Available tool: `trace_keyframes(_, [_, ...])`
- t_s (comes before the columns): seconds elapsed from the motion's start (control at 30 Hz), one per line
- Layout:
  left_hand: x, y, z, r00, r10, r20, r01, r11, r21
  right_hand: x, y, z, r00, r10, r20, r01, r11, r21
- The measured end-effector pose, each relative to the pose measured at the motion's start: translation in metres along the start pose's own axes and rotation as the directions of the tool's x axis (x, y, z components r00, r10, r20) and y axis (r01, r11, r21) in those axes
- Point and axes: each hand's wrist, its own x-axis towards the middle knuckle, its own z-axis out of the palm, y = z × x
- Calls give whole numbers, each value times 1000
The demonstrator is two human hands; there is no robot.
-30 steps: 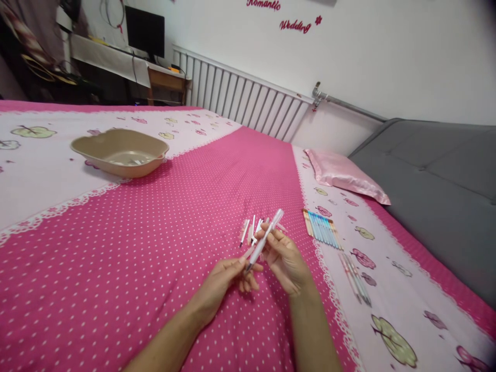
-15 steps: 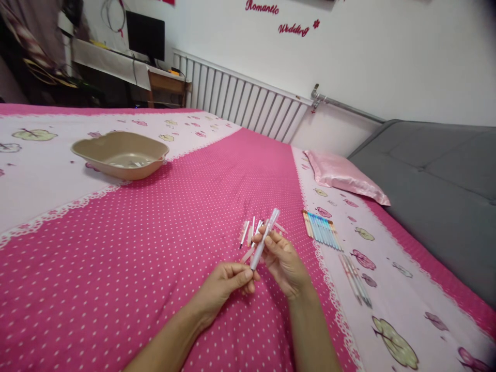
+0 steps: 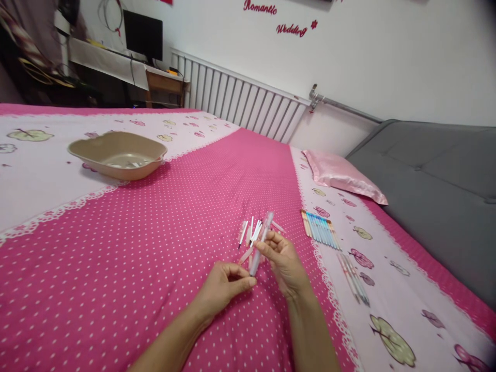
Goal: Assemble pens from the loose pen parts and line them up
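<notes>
My right hand grips a clear plastic pen barrel, tilted with its top pointing away from me. My left hand is closed in a pinch at the barrel's lower end; what its fingertips hold is too small to make out. Both hands hover just above the pink dotted bedspread. Right behind them lies a small pile of loose pen parts, white and pink.
A row of blue and orange pens lies to the right, with a few more pens nearer me. A beige basin sits far left. A pink pillow and a grey sofa are at the right.
The pen barrel has come down and toward me a little, and my left fingers have closed in tighter at its lower end.
</notes>
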Motion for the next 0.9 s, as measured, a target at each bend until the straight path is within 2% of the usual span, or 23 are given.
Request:
trace_keyframes(0.17, [-1, 1, 1, 1000, -7, 8, 7, 1000, -16, -3, -3, 2, 1000, 1, 14, -2, 1000, 7])
trace_keyframes(0.37, [-2, 2, 0, 998, -20, 60, 17, 999, 49, -5, -13, -3, 990, 54, 131, -68, 993, 100])
trace_keyframes(0.47, [-1, 2, -1, 998, -23, 62, 19, 998, 66, -5, -13, -9, 988, 46, 150, -65, 990, 123])
trace_keyframes(0.57, [-1, 1, -1, 998, -19, 61, 15, 997, 70, -3, -10, -12, 993, 35, 109, -45, 995, 94])
trace_keyframes(0.77, [0, 0, 1, 998, 0, 64, -2, 999, 37, 2, -3, -9, 998, -20, -67, 19, 1000, -16])
trace_keyframes(0.9, [0, 0, 1, 1000, -4, 24, 4, 999, 36, -1, -5, -6, 995, -38, -89, 31, 996, -79])
